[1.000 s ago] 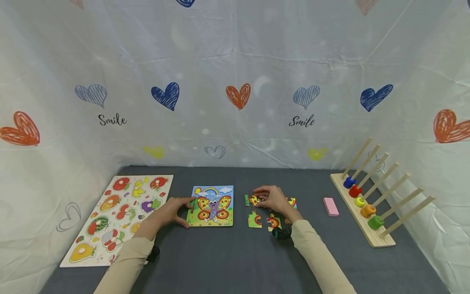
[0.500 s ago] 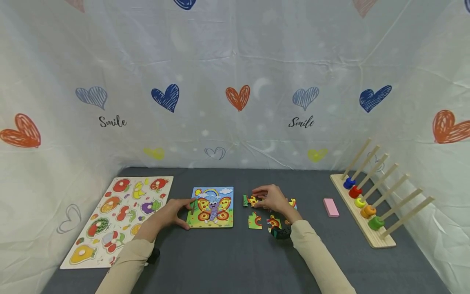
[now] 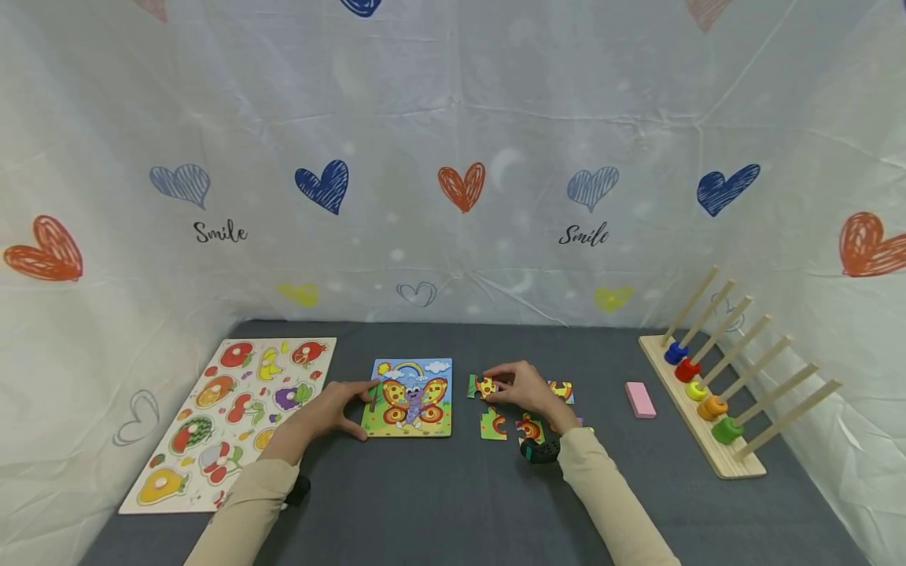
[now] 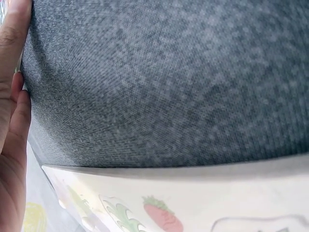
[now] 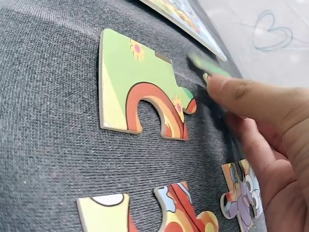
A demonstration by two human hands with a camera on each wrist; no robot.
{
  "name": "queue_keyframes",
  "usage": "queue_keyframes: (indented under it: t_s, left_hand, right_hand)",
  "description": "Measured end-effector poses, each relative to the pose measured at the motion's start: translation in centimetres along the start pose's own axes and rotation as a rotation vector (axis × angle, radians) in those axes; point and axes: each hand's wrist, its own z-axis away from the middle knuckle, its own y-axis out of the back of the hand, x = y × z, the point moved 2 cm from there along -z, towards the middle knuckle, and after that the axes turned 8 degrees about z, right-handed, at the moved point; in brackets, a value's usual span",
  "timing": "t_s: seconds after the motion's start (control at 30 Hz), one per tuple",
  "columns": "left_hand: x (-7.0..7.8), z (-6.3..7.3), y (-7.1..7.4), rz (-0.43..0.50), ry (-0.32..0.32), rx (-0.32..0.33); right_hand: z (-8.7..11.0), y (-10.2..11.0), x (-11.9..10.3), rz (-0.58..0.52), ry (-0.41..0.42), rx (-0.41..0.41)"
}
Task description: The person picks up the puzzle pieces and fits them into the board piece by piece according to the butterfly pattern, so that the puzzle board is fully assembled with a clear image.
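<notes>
In the head view, a butterfly picture board (image 3: 413,401) lies on the table, my left hand (image 3: 322,417) at its left side. The index finger touches the left edge and the thumb sits by the lower left corner. My right hand (image 3: 527,391) pinches a green and orange puzzle piece (image 3: 484,386) between thumb and fingers, right of the board. In the right wrist view that piece (image 5: 208,65) is blurred and mostly hidden by the thumb. A green corner puzzle piece (image 5: 118,72) lies flat nearby, with several others around and partly under the hand.
A fruit puzzle board (image 3: 237,417) lies at the left, under the left forearm. At the right stand a pink block (image 3: 640,399) and a wooden peg stand (image 3: 736,464) with coloured rings. A white curtain (image 3: 453,259) with hearts closes off the back.
My right hand has shifted slightly left with the puzzle piece, uncovering more of the pieces at its right. My left hand keeps its place at the board.
</notes>
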Motion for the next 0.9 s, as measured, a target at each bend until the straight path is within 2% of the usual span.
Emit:
queue_keyframes:
  t_s: [0.2,0.37,0.47,0.63,0.9]
  left_hand:
    - [-0.1,0.1,0.1,-0.007,0.006,-0.005]
    - [-0.1,0.0,0.1,0.003,0.006,0.001]
    - [-0.2,0.0,0.0,-0.005,-0.004,0.002]
    - [-0.2,0.1,-0.1,-0.014,-0.012,0.005]
    - [-0.1,0.1,0.1,0.005,0.000,0.007]
  right_hand:
    - [0.1,0.2,0.3,-0.052,0.015,-0.016]
    - [-0.1,0.0,0.7,-0.201,-0.024,-0.042]
    - [-0.4,-0.5,0.5,-0.300,-0.017,-0.069]
    - [-1.2,-1.5,-0.8,-0.374,0.042,-0.112]
    - [-2.9,-4.1,-3.2,-0.438,0.061,-0.121]
